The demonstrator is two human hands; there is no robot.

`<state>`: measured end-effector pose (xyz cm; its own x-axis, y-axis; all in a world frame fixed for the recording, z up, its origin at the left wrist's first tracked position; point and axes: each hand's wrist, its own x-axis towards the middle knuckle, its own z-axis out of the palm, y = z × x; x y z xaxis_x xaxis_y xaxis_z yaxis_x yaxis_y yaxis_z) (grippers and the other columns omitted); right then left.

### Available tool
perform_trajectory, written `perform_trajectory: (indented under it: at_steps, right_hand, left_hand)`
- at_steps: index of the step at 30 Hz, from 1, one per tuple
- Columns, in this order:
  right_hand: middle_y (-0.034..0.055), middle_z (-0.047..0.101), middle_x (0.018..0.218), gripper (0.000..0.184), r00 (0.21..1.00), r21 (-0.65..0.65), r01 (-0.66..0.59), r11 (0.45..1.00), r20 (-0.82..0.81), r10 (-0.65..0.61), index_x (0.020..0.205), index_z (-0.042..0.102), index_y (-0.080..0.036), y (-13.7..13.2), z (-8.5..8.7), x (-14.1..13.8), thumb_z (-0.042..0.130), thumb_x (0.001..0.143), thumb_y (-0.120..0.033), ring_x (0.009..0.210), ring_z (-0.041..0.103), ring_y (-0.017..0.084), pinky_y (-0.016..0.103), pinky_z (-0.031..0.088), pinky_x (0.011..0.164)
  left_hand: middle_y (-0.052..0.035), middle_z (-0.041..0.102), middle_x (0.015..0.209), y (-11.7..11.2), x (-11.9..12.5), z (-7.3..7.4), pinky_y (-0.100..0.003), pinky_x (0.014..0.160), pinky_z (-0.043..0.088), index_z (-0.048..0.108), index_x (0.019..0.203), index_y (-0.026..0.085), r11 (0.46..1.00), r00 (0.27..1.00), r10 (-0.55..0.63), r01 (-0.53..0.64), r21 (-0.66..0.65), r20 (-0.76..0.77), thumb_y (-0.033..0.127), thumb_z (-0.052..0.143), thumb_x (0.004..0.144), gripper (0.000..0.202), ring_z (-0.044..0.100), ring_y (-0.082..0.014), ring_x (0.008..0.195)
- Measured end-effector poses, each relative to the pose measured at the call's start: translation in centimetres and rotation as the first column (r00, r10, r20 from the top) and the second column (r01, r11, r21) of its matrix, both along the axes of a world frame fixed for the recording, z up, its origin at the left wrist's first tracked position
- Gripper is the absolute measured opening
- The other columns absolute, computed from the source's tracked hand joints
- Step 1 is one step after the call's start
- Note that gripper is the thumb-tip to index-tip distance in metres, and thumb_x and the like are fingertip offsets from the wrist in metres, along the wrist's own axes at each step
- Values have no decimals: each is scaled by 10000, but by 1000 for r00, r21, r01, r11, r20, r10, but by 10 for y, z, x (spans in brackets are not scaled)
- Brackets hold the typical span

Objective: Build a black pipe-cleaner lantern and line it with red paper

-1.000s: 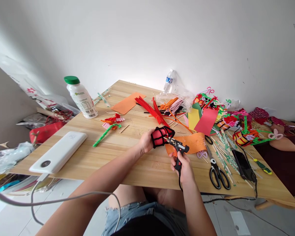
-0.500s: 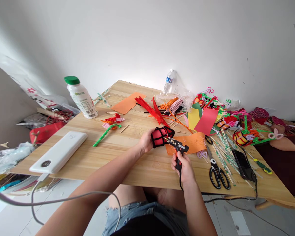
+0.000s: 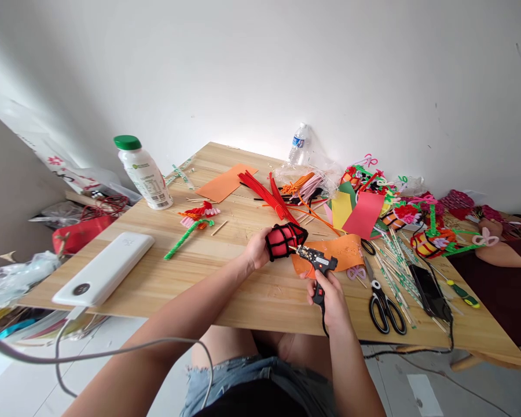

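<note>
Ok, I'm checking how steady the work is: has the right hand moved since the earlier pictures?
Yes, slightly: the right hand has shifted rightward, a little nearer the scissors.

On the worktop's (image 3: 169, 289) left I see a white bottle (image 3: 144, 176) capped in green; nearer the front edge lies a white power bank (image 3: 106, 267), grey cable (image 3: 57, 350) plugged in. Over there a clear bottle (image 3: 299, 147) stands by the wall (image 3: 260, 69); a red bag (image 3: 83, 235) shows past the left edge.
</note>
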<state>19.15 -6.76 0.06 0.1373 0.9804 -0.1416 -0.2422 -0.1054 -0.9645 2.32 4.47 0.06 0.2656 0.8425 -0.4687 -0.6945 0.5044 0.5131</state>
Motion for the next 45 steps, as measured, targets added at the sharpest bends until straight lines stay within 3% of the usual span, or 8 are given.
perform_trajectory:
  at_steps: [8, 12, 19, 22, 26, 32, 39, 45]
  right_hand:
    - [83, 712, 855, 254, 1000, -11, -11, 1000, -26, 11, 869, 649, -153, -3, 3, 7, 689, 761, -379, 458, 460, 80, 206, 377, 351]
    - [84, 706, 874, 214, 988, 32, -53, 998, -140, 57, 850, 651, -160, -4, 2, 14, 647, 795, -366, 468, 437, 78, 202, 357, 353]
    - [67, 688, 871, 238, 958, 36, -67, 997, -276, 74, 975, 647, -187, -6, -2, 19, 619, 802, -348, 477, 410, 79, 190, 334, 360]
    - [73, 692, 871, 224, 974, 32, -33, 999, -222, 39, 921, 650, -175, -6, -3, 14, 632, 800, -363, 480, 424, 81, 194, 344, 359]
    - [78, 703, 890, 216, 991, 44, 21, 999, -129, -16, 859, 647, -167, -3, -3, 6, 653, 793, -373, 486, 449, 80, 196, 367, 362]
    - [87, 718, 901, 304, 999, 41, 48, 998, -4, -48, 844, 646, -160, 2, -4, -2, 708, 736, -438, 454, 464, 77, 207, 384, 349]
    - [73, 714, 862, 327, 996, 35, 27, 999, 88, -30, 859, 661, -157, 0, -3, -3, 684, 763, -469, 434, 465, 67, 205, 372, 350]
    - [68, 712, 861, 290, 993, 29, 57, 998, 105, -60, 821, 657, -164, -6, 1, 1, 695, 758, -445, 445, 455, 68, 210, 368, 356]
  left_hand:
    - [-115, 742, 798, 1, 0, 0, -423, 782, 589, 629, 1060, 91, 1000, 1000, 11, -11, -7, -1, 263, 396, 938, 314, 729, -241, 729]
    - [-139, 745, 852, 1, -1, 2, -417, 778, 592, 627, 1090, 79, 1000, 1000, -3, 3, -5, 5, 281, 373, 955, 352, 733, -249, 758]
    - [-183, 741, 948, 1, -3, 2, -401, 768, 597, 647, 1078, 63, 998, 999, -43, 42, 56, 17, 382, 386, 966, 427, 734, -257, 812]
    - [-175, 744, 939, 0, -4, 2, -401, 771, 598, 661, 1051, 78, 995, 998, -60, 59, 85, 16, 348, 475, 934, 348, 735, -264, 817]
    - [-155, 752, 873, -3, -5, 1, -412, 804, 593, 679, 971, 83, 985, 997, -69, 71, 158, -18, 161, 595, 828, 184, 734, -270, 810]
    - [-162, 750, 899, -5, -4, 0, -421, 790, 595, 693, 919, 83, 947, 990, -119, 135, 290, -75, 38, 638, 699, 231, 727, -305, 836]
    - [-135, 751, 852, -3, -4, -3, -374, 761, 607, 666, 959, 82, 966, 993, -82, 99, 240, -80, -15, 674, 634, 339, 733, -284, 805]
    - [-143, 751, 884, -2, -3, -4, -411, 811, 600, 676, 932, 87, 971, 995, -60, 76, 229, -75, -21, 676, 634, 317, 729, -298, 842]
